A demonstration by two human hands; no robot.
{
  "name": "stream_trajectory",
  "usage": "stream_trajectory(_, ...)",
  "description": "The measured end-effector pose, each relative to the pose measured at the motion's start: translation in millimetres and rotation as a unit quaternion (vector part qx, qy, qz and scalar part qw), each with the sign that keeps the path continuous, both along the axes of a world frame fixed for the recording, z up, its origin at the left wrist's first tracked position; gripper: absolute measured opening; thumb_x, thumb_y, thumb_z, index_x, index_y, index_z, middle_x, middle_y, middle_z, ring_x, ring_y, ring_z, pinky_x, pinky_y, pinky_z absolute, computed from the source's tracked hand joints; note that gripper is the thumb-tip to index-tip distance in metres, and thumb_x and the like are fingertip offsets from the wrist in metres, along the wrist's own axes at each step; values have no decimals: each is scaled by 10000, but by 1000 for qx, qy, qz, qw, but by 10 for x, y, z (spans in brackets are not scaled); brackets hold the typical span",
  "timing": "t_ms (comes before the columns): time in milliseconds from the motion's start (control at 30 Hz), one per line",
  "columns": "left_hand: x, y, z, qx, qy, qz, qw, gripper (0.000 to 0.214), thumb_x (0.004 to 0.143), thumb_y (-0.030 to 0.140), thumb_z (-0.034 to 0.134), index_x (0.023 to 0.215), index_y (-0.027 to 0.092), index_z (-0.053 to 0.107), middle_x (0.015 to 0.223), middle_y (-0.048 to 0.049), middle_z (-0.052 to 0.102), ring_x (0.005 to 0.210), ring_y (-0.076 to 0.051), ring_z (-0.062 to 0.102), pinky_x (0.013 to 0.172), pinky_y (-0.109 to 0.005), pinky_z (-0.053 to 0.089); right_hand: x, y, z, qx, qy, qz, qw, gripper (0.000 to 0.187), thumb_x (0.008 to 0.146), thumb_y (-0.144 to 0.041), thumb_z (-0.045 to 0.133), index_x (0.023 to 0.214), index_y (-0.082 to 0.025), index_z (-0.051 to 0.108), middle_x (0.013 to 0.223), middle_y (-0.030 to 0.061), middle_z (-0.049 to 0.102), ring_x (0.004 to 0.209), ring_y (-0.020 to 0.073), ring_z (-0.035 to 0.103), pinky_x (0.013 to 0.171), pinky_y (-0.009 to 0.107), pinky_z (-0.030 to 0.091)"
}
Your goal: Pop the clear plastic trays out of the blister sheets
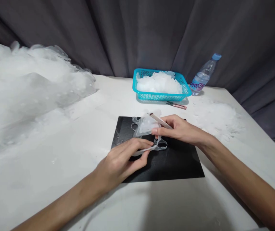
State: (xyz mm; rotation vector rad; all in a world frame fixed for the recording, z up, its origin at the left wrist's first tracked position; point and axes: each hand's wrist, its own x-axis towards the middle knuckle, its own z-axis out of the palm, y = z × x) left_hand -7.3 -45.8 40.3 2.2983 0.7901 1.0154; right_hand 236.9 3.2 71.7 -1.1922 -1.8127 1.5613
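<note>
Translucent piece (147, 126) sits over the black mat (171, 165) on your worktop (79, 199), at one o'clock from your left hand (121, 157), whose thumb and fingers pinch its near strip. Your right hand (176, 128) grips a slim tool (161, 121), with most of the piece toward nine o'clock from it.

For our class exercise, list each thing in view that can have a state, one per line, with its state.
Left hand: pinching clear piece
Right hand: gripping pale tool
Clear piece: held over mat
Pale tool: in hand
Mat: flat, partly covered
Basket: holding white pieces
Bottle: capped, partly full
Pink tool: lying down, unheld
Pile: heaped
Scraps: spread out
Curtain: hanging in folds
</note>
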Motion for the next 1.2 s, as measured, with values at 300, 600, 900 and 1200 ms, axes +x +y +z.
stream_trajectory(300, -12, 154, -78, -254, -68, 107, 959, 143, 998, 334, 662, 946, 222, 590, 650, 75, 559, 531, -83, 496, 484, -181, 387, 29, 9, -8, -53, 21, 102, 993, 416, 892, -555, 757, 870, -140, 746, 753, -17, 586, 693, 111, 452, 648, 256, 336)
stream_trajectory(600, 31, 185, -72, -405, -119, 57, 905, 299, 884, 418, 799, 971, 204, 610, 767, 20, 682, 635, -115, 576, 565, -198, 419, -3, -11, -56, -20, 35, 73, 997, 421, 908, -539, 749, 916, -118, 739, 756, -12, 543, 688, 115, 410, 631, 259, 320)
stream_trajectory(900, 22, 180, -28, -421, -79, 72, 901, 325, 844, 458, 838, 962, 187, 703, 729, 19, 702, 595, -101, 542, 550, -190, 405, -21, -81, -11, 47, 5, 80, 996, 342, 997, -473, 643, 934, -151, 739, 803, -1, 586, 705, 126, 430, 629, 259, 339)
stream_trajectory(1200, 28, 159, 21, -389, -109, -1, 915, 196, 931, 372, 765, 1008, 202, 706, 844, 18, 709, 737, -112, 634, 676, -190, 490, -60, -236, 194, 107, -64, 33, 992, 201, 975, -349, 670, 901, -181, 753, 748, -13, 575, 663, 119, 419, 606, 264, 326)
